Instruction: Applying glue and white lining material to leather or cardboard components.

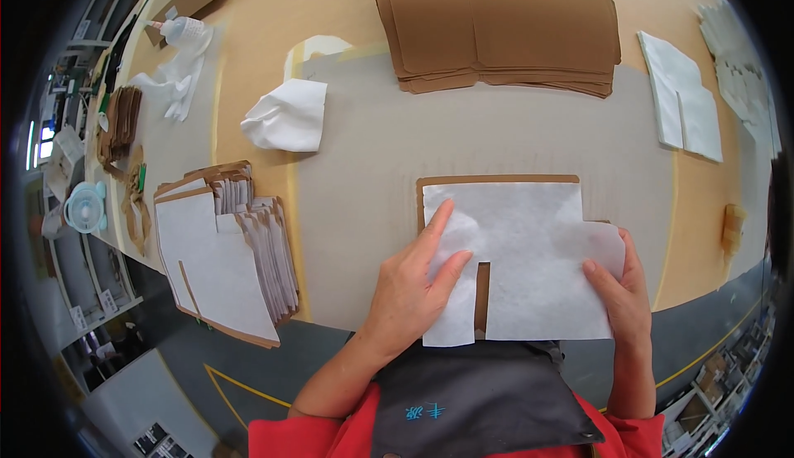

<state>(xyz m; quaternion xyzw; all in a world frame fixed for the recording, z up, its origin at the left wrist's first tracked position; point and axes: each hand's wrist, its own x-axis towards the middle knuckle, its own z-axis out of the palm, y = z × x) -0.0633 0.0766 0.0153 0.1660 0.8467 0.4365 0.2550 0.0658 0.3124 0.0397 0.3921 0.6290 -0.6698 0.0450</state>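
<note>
In front of me lies a white cut sheet [538, 251] over a brown piece of the same notched outline. The brown shows along the top and left edges and through a narrow slot near the bottom. My left hand [405, 292] rests on the sheet's left part, forefinger stretched out and thumb apart. At the right edge my right hand [626, 297] pinches the white sheet, thumb on top and fingers at the side; the sheet's corner lifts slightly there.
A stack of brown sheets [500, 23] lies at the far middle. To the left stands a pile of brown-and-white pieces [215, 247], with a crumpled white cloth [288, 116] behind it. White slotted sheets [680, 98] lie at the right; a squeeze bottle [184, 32] is far left.
</note>
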